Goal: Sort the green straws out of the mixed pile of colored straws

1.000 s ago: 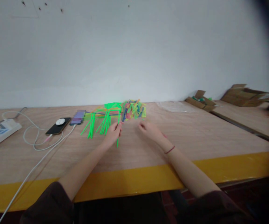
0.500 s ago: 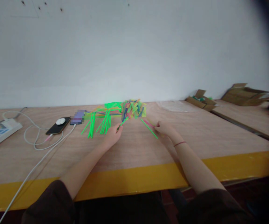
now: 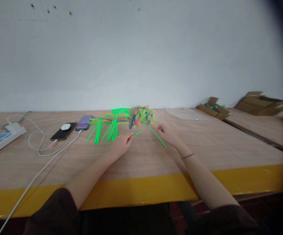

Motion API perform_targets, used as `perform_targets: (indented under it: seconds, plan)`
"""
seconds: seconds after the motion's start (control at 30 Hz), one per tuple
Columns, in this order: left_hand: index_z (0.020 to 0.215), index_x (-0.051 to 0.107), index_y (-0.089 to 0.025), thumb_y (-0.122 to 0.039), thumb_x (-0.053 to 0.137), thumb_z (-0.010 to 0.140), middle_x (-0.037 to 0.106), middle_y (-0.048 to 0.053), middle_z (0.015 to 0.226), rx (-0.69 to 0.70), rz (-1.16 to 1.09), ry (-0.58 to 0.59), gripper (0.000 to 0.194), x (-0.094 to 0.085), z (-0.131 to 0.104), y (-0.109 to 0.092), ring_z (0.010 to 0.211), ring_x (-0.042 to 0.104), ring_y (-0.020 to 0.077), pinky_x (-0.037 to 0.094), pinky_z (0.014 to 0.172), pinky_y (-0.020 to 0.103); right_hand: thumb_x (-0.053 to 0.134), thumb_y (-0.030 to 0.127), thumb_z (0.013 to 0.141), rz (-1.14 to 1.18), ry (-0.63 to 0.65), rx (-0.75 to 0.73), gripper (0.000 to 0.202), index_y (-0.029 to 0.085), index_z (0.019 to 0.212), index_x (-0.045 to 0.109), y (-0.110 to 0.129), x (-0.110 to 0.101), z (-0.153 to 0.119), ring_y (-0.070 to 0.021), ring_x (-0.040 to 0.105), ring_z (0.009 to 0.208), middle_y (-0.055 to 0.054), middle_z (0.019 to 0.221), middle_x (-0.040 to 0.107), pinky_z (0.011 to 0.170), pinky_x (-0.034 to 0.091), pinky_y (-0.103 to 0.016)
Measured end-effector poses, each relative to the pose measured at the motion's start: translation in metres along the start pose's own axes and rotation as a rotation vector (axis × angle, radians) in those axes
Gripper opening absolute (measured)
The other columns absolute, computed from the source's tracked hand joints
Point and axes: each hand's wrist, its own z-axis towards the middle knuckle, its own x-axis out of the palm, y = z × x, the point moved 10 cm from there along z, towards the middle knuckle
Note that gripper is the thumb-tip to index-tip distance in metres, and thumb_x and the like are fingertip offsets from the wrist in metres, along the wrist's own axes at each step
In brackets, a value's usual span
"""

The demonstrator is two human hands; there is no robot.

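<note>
My left hand (image 3: 122, 144) is closed around a thin green stick (image 3: 138, 133), whose end points up and to the right past the fingertips. Opposite it, my right hand (image 3: 169, 135) pinches a pink strip (image 3: 155, 129), mostly hidden by the fingers and a little blurred. Just left of that hand, a single green stick (image 3: 159, 138) lies slanted on the table. Behind both hands rises a heap of short coloured strips (image 3: 141, 116). Two loose bunches of green sticks, one a left bunch (image 3: 97, 132) and the other a right bunch (image 3: 112, 129), lie beyond my left hand.
Long coloured strips (image 3: 104, 118) and a green pile (image 3: 120, 112) lie near the wall. To the left are a phone (image 3: 82, 123), a black phone (image 3: 56, 134) with a white mouse-like object (image 3: 65, 127), cables and a power strip (image 3: 5, 138). Cardboard boxes (image 3: 211, 112) stand far right.
My left hand's stick has swung from pointing up at the heap to lying flatter, towards the right. My right hand has moved slightly left, covering more of the pink strip.
</note>
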Motion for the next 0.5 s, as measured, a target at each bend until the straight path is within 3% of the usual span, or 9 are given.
perform_targets:
  seconds: [0.13,0.23,0.5]
  plan:
    - [0.124,0.063,-0.022,-0.029,0.041,0.097,0.068,0.004,0.121,0.029,0.084,0.028,0.035,0.006,-0.001,-0.002,0.109,0.064,0.0207,0.047,0.098,0.033,0.040,0.021,0.092,0.128,0.064,-0.233,0.027,0.015,0.086,0.065,0.060,0.021,-0.014,-0.0193,0.062,0.085,-0.008,0.089,0.070,0.078,0.045,-0.029]
    - [0.124,0.062,-0.022,-0.028,0.041,0.097,0.067,0.004,0.122,0.048,0.126,0.031,0.035,0.008,-0.002,-0.003,0.110,0.063,0.0195,0.047,0.099,0.032,0.042,0.019,0.091,0.212,0.099,-0.314,0.026,0.016,0.092,0.068,0.085,0.033,-0.026,-0.0202,0.063,0.090,-0.009,0.097,0.071,0.083,0.046,-0.031]
    - [0.122,0.064,-0.022,-0.028,0.041,0.098,0.069,0.005,0.117,0.050,0.187,0.000,0.034,0.003,-0.005,-0.006,0.107,0.064,0.0198,0.048,0.097,0.032,0.043,0.016,0.090,0.285,0.141,-0.222,0.031,0.013,0.101,0.071,0.091,0.030,-0.031,-0.0213,0.064,0.092,-0.011,0.105,0.072,0.085,0.046,-0.031]
